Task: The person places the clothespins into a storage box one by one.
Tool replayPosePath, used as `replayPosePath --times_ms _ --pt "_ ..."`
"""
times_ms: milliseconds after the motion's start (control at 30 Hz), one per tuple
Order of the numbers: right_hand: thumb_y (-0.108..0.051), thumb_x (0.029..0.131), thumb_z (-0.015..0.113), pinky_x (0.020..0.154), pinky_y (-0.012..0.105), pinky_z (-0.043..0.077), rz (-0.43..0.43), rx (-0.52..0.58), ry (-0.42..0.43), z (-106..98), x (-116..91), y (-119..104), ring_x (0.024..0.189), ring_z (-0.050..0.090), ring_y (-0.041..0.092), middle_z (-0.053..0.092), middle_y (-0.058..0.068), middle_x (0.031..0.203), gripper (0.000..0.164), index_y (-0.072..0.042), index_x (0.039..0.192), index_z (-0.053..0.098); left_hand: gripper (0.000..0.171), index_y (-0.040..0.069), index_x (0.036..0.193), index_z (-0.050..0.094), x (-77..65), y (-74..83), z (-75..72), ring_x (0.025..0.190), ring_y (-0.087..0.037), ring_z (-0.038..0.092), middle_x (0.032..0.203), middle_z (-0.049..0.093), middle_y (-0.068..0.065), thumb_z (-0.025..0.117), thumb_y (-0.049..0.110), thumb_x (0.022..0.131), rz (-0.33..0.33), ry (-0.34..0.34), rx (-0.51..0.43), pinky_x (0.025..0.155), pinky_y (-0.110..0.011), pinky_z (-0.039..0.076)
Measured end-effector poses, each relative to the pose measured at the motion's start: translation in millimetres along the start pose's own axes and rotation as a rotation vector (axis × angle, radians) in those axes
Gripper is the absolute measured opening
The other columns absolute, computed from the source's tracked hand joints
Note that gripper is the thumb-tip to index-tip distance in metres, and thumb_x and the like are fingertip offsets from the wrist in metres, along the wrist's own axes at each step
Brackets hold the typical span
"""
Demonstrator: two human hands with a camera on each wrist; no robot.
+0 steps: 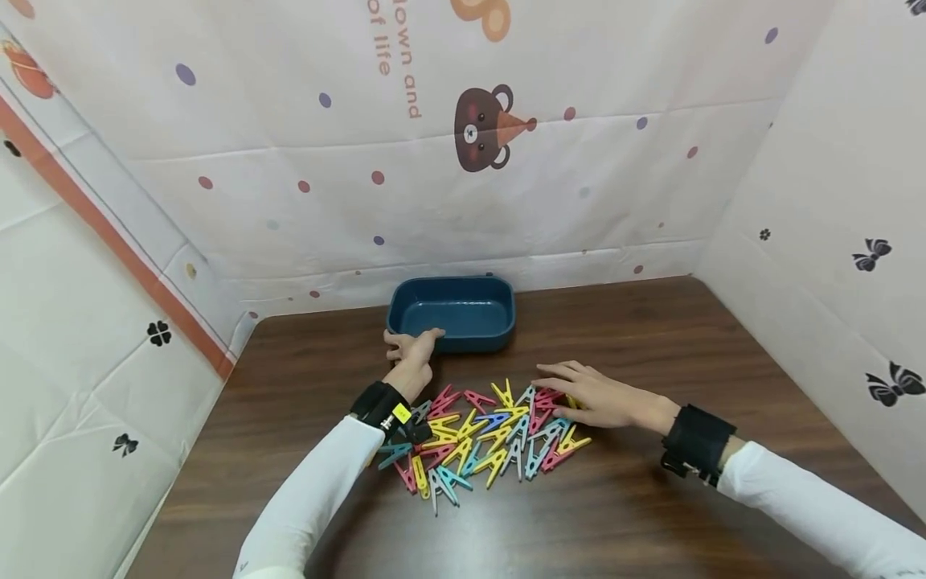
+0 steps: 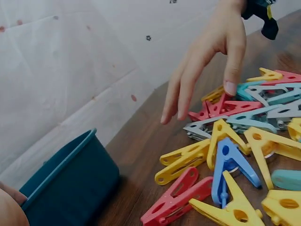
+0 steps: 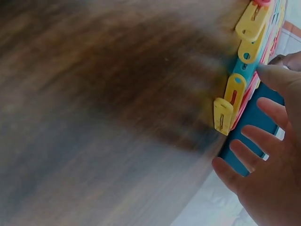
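A dark blue plastic bin [image 1: 473, 344] with rounded corners stands at the back of the table. At its near left corner my left hand [image 1: 412, 354] holds the rim; the left wrist view shows part of that hand over the edge of the bin [image 2: 70, 183]. Several plastic clothespins [image 1: 470, 430] in yellow, red, blue, teal and grey lie in a loose pile in front of the bin. My right hand [image 1: 593, 394] reaches over the pile's right end, fingers spread and extended. Its thumb [image 2: 230, 88] is right by the red and teal clothespins.
The brown wooden table [image 1: 615, 515] carries the pile and the bin. A patterned white cloth [image 1: 289, 209] hangs behind the table, and similar cloth covers both sides. Black bands with small devices sit on both wrists.
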State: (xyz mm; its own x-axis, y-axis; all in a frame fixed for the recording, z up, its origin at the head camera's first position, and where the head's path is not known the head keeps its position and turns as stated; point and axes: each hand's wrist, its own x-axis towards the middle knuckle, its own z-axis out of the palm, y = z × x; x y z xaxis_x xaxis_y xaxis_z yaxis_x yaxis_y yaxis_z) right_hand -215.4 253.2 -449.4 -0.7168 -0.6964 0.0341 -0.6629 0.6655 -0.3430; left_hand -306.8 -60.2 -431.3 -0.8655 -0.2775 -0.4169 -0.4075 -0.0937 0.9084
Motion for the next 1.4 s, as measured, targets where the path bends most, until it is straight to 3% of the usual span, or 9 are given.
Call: replayPosePath --times_ms 233,333,400,467,633,767,867,1100,1400 --pt "-0.029 0.101 0.065 0.106 0.059 0.047 0.014 0.004 0.033 2 -2 0 0.136 0.048 0.034 0.044 0.019 0.157 0.049 -0.015 0.147 0.055 0.106 0.019 0.162 -0.019 1.6 1.1 0.4 0.157 -0.040 -0.002 0.168 -0.016 -0.021 0.066 0.022 0.098 0.023 -0.094 0.089 0.125 -0.054 0.018" --pt "-0.026 0.100 0.068 0.104 0.056 0.049 -0.010 0.007 0.065 3 -4 -1 0.135 0.050 0.033 0.046 0.019 0.155 0.046 -0.013 0.143 0.059 0.100 0.015 0.163 -0.014 1.7 1.5 2.0 0.147 -0.037 0.018 0.166 -0.014 -0.021 0.063 0.015 0.099 0.004 -0.098 0.024 0.110 -0.045 0.034" --pt "-0.024 0.098 0.070 0.104 0.054 0.050 -0.027 0.011 0.082 5 -5 -3 0.134 0.050 0.032 0.048 0.018 0.153 0.044 -0.013 0.140 0.061 0.097 0.015 0.163 -0.014 0.7 1.3 3.1 0.143 -0.034 0.020 0.165 -0.016 -0.020 0.060 0.012 0.099 -0.017 -0.102 -0.040 0.103 -0.042 0.039" --pt "-0.021 0.098 0.070 0.103 0.052 0.051 -0.050 0.005 0.097 6 -9 -5 0.133 0.051 0.031 0.050 0.017 0.151 0.043 -0.013 0.139 0.062 0.097 0.016 0.163 -0.015 -2.9 0.0 5.5 0.146 -0.035 0.020 0.165 -0.020 -0.018 0.058 0.010 0.100 -0.028 -0.118 -0.104 0.103 -0.043 0.045" --pt "-0.018 0.098 0.070 0.099 0.047 0.054 -0.095 -0.039 0.142 8 -15 -6 0.129 0.055 0.026 0.055 0.012 0.145 0.035 -0.016 0.133 0.066 0.113 0.020 0.161 -0.025 -7.9 -1.5 11.7 0.158 -0.038 -0.003 0.165 -0.032 -0.017 0.069 0.016 0.097 -0.037 -0.169 -0.095 0.110 -0.050 0.047" --pt "-0.016 0.095 0.073 0.095 0.044 0.056 -0.120 -0.071 0.169 9 -17 -5 0.123 0.058 0.023 0.061 0.009 0.136 0.030 -0.015 0.125 0.072 0.117 0.020 0.159 -0.028 -8.2 -0.3 13.7 0.158 -0.038 -0.004 0.164 -0.035 -0.017 0.070 0.015 0.095 -0.035 -0.217 -0.069 0.110 -0.049 0.047" --pt "-0.013 0.094 0.073 0.093 0.042 0.057 -0.116 -0.077 0.165 11 -18 -5 0.119 0.060 0.021 0.063 0.007 0.131 0.027 -0.015 0.121 0.074 0.114 0.020 0.159 -0.028 -5.6 -0.7 13.2 0.158 -0.038 0.005 0.164 -0.036 -0.016 0.067 0.012 0.096 -0.023 -0.256 -0.065 0.109 -0.048 0.048" --pt "-0.005 0.092 0.074 0.086 0.032 0.058 -0.122 -0.100 0.190 13 -26 -3 0.109 0.060 0.014 0.065 0.002 0.120 0.026 -0.013 0.117 0.075 0.103 0.018 0.163 -0.017 1.8 2.3 10.0 0.150 -0.037 0.032 0.167 -0.025 -0.017 0.061 0.006 0.097 0.018 -0.291 -0.050 0.106 -0.048 0.051" --pt "-0.004 0.086 0.079 0.078 0.027 0.057 -0.220 -0.097 0.259 16 -35 -5 0.097 0.061 0.011 0.068 -0.001 0.107 0.026 -0.012 0.111 0.075 0.085 0.014 0.165 -0.004 27.3 13.4 -4.8 0.148 -0.037 0.036 0.170 0.015 -0.019 0.052 0.007 0.102 0.046 -0.457 0.090 0.111 -0.051 0.047"
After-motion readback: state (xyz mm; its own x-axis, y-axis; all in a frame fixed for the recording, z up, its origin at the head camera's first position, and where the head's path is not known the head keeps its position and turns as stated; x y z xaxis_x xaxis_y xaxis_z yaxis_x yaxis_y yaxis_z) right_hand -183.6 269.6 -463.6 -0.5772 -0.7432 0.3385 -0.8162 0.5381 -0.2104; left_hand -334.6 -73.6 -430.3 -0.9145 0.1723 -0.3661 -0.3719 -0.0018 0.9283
